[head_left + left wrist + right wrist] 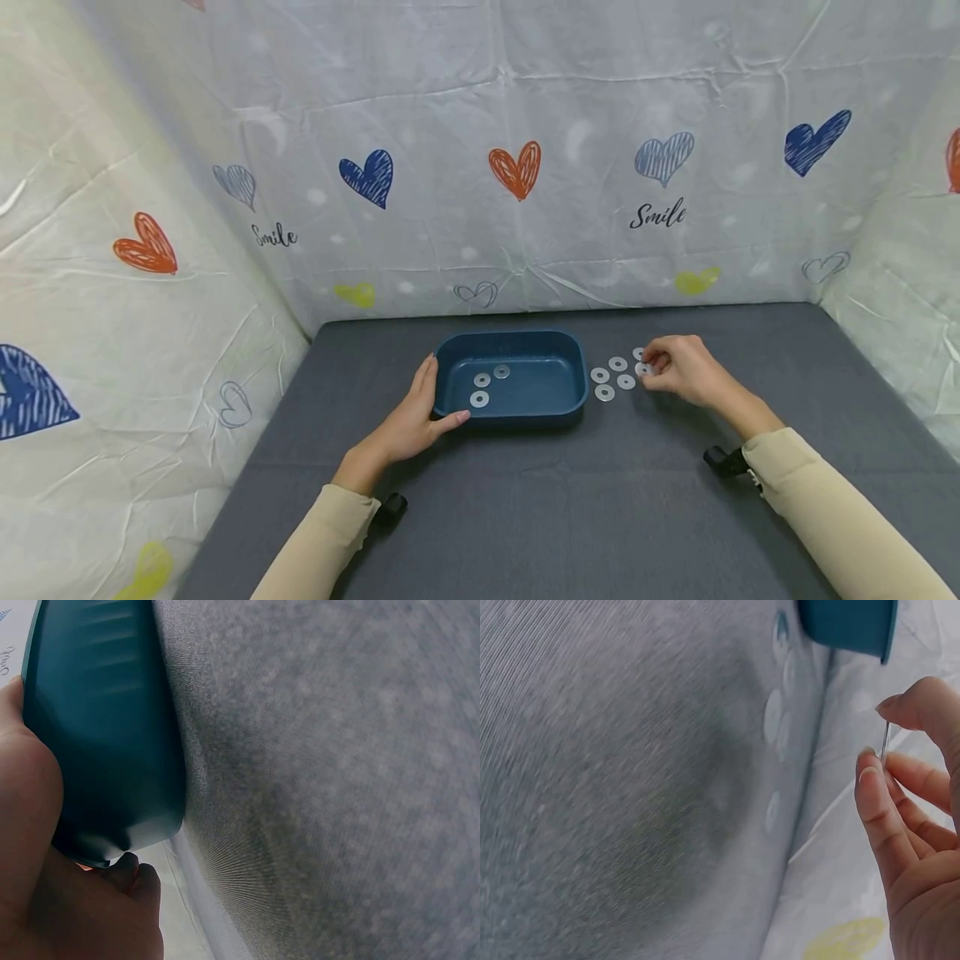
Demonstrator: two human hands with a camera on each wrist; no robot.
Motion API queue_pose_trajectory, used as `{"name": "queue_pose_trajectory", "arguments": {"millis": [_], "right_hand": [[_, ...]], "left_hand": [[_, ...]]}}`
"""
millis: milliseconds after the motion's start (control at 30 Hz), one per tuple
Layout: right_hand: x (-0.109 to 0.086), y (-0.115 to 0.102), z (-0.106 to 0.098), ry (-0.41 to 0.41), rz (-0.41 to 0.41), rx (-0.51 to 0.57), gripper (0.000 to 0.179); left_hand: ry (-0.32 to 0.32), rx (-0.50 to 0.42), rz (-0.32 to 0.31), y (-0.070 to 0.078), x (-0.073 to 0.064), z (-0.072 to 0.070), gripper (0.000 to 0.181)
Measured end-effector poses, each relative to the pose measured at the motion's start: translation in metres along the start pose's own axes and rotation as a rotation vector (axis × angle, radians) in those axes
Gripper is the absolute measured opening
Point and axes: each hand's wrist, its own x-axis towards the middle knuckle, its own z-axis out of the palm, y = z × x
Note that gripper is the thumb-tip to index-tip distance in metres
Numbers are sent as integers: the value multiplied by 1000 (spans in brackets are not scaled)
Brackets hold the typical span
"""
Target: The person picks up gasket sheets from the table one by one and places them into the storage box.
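silver and thin, one flat washer is pinched between the thumb and fingertips of the right hand; the right wrist view shows it edge-on, lifted clear of the table. just left of that hand, five loose washers lie flat in a small cluster, all pale rings with a hole in the middle, the farthest one close by the fingertips. beside the cluster stands a blue tray, an oblong with rounded corners and a raised wall, and three more washers rest on its floor, toward the left end. the left hand holds the tray by its near left corner, fingers along the outside of the short wall, thumb over the near rim. both arms are in beige sleeves, with a black device by each cuff. under everything spreads a dark grey cloth on the table, and around it hang white curtains printed with hearts in blue, orange and yellow, the word smile written twice on the back one.
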Motion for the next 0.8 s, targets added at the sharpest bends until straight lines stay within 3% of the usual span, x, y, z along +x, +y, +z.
{"name": "queue_pose_trajectory", "arguments": {"millis": [800], "right_hand": [[15,-45,13,6,-138,61,19]], "left_hand": [[0,12,8,-3,0,1,111]]}}
